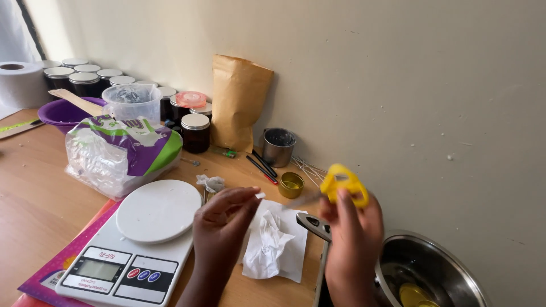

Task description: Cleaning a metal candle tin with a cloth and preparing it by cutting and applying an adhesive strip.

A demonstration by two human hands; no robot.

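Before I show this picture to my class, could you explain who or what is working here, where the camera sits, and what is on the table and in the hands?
There is no machine: a person wears the camera on the head, looking down at two bare hands. The right hand grips yellow-handled scissors. The left hand pinches a thin white strip in its fingers. On the wooden table lie a white kitchen scale, crumpled white tissue, a small gold tin and a steel pot.

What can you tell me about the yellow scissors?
The scissors have bright yellow, plastic-looking loop handles and thin greyish blades, blurred, pointing left toward the left hand. The right hand holds them up in the air by the handles, above the wooden table near the wall. Whether the blades are open is unclear.
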